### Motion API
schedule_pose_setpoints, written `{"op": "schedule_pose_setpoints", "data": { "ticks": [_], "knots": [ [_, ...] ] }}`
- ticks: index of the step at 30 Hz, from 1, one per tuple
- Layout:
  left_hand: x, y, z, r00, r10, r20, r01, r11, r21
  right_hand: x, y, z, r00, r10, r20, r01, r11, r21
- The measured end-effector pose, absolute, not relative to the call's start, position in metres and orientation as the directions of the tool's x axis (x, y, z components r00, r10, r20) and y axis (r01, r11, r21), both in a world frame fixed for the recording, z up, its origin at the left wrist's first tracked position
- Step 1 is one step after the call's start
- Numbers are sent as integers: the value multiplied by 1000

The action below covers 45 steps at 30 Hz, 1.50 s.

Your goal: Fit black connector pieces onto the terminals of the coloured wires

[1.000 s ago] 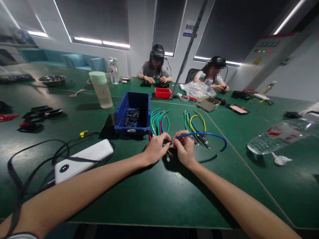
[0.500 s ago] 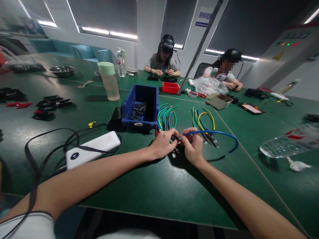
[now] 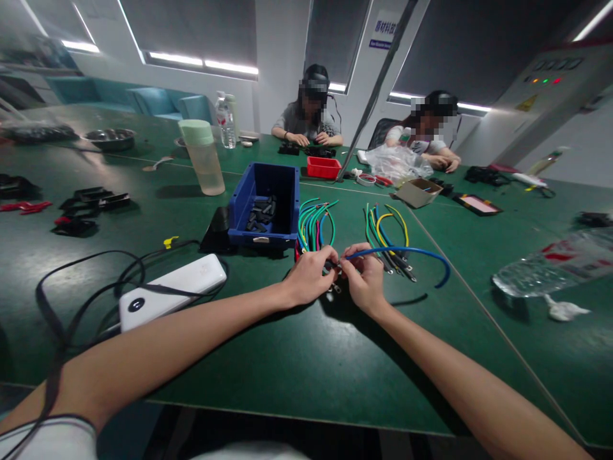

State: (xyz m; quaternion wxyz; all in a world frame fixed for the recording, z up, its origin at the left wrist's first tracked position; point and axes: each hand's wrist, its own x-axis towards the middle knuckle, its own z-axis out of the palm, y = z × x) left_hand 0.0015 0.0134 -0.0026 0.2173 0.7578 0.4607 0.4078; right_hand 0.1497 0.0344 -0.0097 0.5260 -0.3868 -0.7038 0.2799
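My left hand [image 3: 308,276] and my right hand [image 3: 364,276] meet just above the green table [image 3: 306,364]. Both pinch the near end of a blue wire [image 3: 410,252], which arcs off to the right and drops back to the table. The left fingers pinch a small dark piece at the wire's tip; what it is I cannot tell. A bundle of green, blue and red wires [image 3: 313,222] lies just beyond my left hand. A second bundle with yellow, green and blue wires [image 3: 385,233] lies beyond my right hand.
A blue bin [image 3: 266,211] holds small black parts. A white power bank [image 3: 172,292] with black cables lies at the left. A tumbler [image 3: 203,157], a red tray [image 3: 324,167] and a lying plastic bottle [image 3: 550,262] are around. Two people work at the far side.
My hands stay joined on the blue wire's end with only small finger shifts. The view has shifted slightly, mostly from my head moving.
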Motion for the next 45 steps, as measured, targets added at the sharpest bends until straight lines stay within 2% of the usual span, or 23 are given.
{"op": "schedule_pose_setpoints", "data": {
  "ticks": [8,13,28,45],
  "knots": [
    [1,12,-1,275,889,366,559,-457,691,150,34,-7,-195,826,529,292,564,-773],
    [2,11,-2,297,885,359,581,-466,667,150,35,-6,-237,846,477,281,530,-800],
    [1,12,-3,330,872,361,616,-489,617,150,35,-7,-232,858,458,288,510,-811],
    [3,7,4,285,893,347,589,-449,672,149,34,-6,-229,849,475,302,526,-795]
  ]
}}
